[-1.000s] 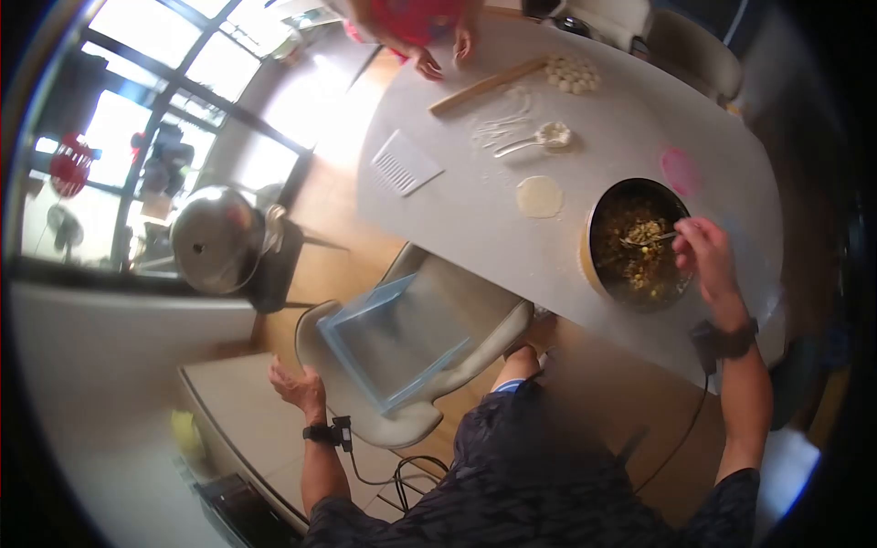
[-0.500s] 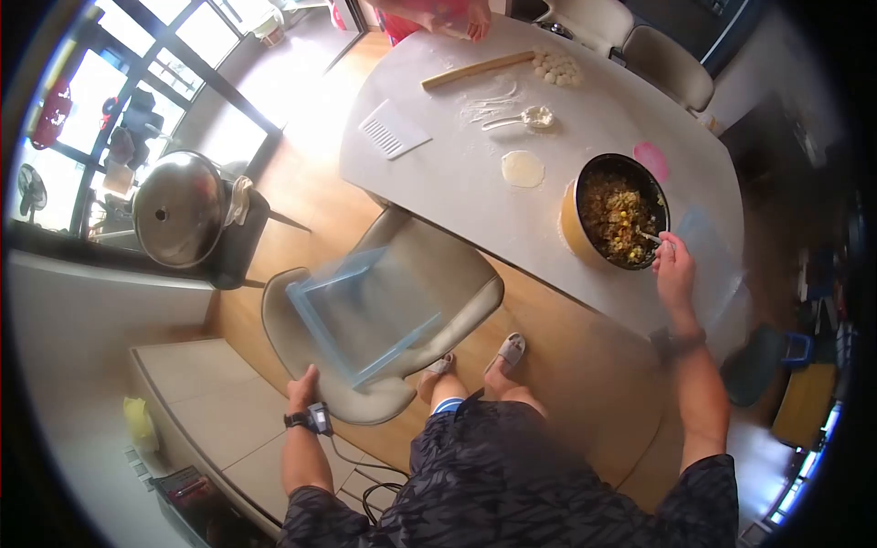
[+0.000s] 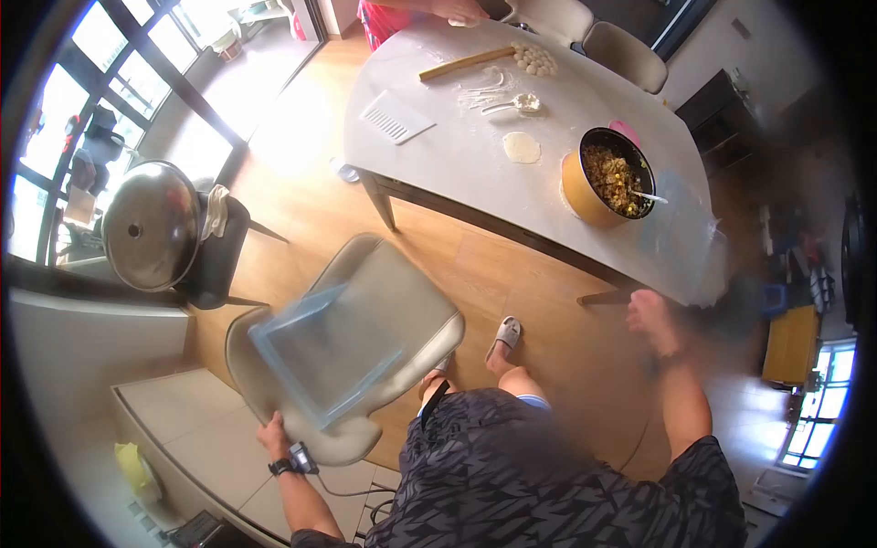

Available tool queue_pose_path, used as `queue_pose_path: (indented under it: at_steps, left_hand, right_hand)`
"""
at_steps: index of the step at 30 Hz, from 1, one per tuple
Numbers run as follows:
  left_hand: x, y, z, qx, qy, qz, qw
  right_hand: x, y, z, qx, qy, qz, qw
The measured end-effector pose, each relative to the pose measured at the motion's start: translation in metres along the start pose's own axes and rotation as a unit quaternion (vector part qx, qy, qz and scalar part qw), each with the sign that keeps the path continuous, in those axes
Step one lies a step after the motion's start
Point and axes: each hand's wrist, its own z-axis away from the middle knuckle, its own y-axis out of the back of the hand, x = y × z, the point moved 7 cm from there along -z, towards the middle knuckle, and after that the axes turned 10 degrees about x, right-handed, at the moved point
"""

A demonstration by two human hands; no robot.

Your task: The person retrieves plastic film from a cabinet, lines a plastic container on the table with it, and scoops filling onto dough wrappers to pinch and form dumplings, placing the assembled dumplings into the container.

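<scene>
Hazards, as judged. A translucent pale-blue rectangular plastic tray (image 3: 285, 376) lay loose on the seat of a beige padded chair (image 3: 416, 315); a sharp tug or tilt of that chair could have sent it sliding to the floor. A thin black cord (image 3: 352, 493), run from the left wrist device, hung near the chair and could have snagged. A clear crumpled plastic sheet (image 3: 685, 260) reached the near corner of the pale grey surface (image 3: 457, 173), close to the right hand (image 3: 647, 312); a careless sweep could have dragged it off. A white spoon handle (image 3: 650, 196) jutted over the rim of a yellow-sided round pot (image 3: 585, 196) of chopped filling; a knock there could have spilled some.

Left hand (image 3: 271, 437): at the chair's outer edge, apparently clamped on it, most fingers obscured.

Right hand: blurred, loosely curled, in the air just off the surface's near edge; nothing seen in it; finger spread could not be told.

Positions: chair, on the wood floor, apart from the surface, tray on its seat. Pot, on the surface, beside a flat cream dough round (image 3: 522, 147). Co-worker's hand (image 3: 461, 11), at the far edge, partly cropped.
</scene>
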Motion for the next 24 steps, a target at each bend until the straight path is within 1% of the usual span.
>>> queue_pose_path:
  at_steps: [2,3,5,6,7,8,9,10,11,12,13,15,18,19,20,21,22,23,24]
  left_hand:
    - [-0.047,0.048,-0.032,0.024,0.037,0.048,0.998]
    - [-0.059,0.072,-0.042,0.030,0.039,0.067,0.997]
    - [-0.077,0.125,-0.054,0.083,0.062,0.022,0.994]
    - [-0.082,0.140,-0.062,0.063,0.023,0.017,0.998]
    - [-0.093,0.162,-0.067,0.054,-0.013,0.011,0.998]
    - [-0.117,0.184,-0.078,0.091,0.015,-0.050,0.994]
    - [-0.128,0.203,-0.061,0.064,0.080,0.018,0.995]
    - [-0.122,0.220,-0.048,0.180,0.081,-0.151,0.969]
    - [-0.158,0.225,-0.074,0.115,0.063,-0.154,0.979]
    - [-0.125,0.220,-0.048,0.098,0.030,-0.106,0.989]
    - [-0.103,0.215,-0.043,0.133,0.014,-0.140,0.981]
    - [-0.090,0.210,-0.038,0.247,-0.024,-0.152,0.957]
    - [-0.077,0.201,-0.002,0.280,-0.089,-0.140,0.946]
    - [-0.068,0.190,0.003,0.261,-0.102,-0.162,0.946]
    - [-0.068,0.187,0.004,0.243,-0.110,-0.181,0.947]
    - [-0.067,0.179,0.000,0.258,-0.084,-0.157,0.950]
    - [-0.071,0.162,-0.013,0.256,-0.177,-0.179,0.933]
    - [-0.055,0.156,-0.005,0.258,-0.194,-0.149,0.935]
    - [-0.049,0.148,-0.001,0.246,-0.180,-0.086,0.949]
  right_hand:
    - [0.007,-0.010,0.015,-0.013,-0.030,-0.005,0.999]
    - [0.012,-0.017,0.023,-0.022,-0.044,-0.007,0.999]
    - [0.024,-0.022,0.026,-0.049,-0.034,0.024,0.998]
    - [0.027,-0.032,0.022,-0.071,-0.025,0.043,0.996]
    - [0.033,-0.040,0.021,-0.090,-0.055,0.011,0.994]
    - [0.030,-0.048,0.022,-0.084,-0.050,0.023,0.995]
    - [0.033,-0.059,0.016,-0.100,-0.044,0.036,0.993]
    - [0.038,-0.070,0.007,-0.115,-0.038,0.050,0.991]
    - [0.019,-0.066,0.021,-0.088,-0.030,0.098,0.991]
    - [0.015,-0.079,0.026,-0.106,-0.032,0.109,0.988]
    - [0.010,-0.088,0.032,-0.109,-0.037,0.115,0.987]
    - [0.006,-0.105,0.041,-0.145,-0.016,0.156,0.977]
    - [-0.011,-0.137,0.043,-0.191,0.012,0.187,0.963]
    - [-0.016,-0.142,0.047,-0.198,0.014,0.184,0.963]
    - [-0.006,-0.171,0.037,-0.263,0.190,0.225,0.919]
    - [-0.001,-0.169,0.030,-0.263,0.207,0.225,0.915]
    - [0.005,-0.162,0.034,-0.247,0.175,0.215,0.928]
    - [0.016,-0.155,0.033,-0.228,0.121,0.194,0.946]
    - [0.024,-0.150,0.031,-0.216,0.082,0.172,0.958]
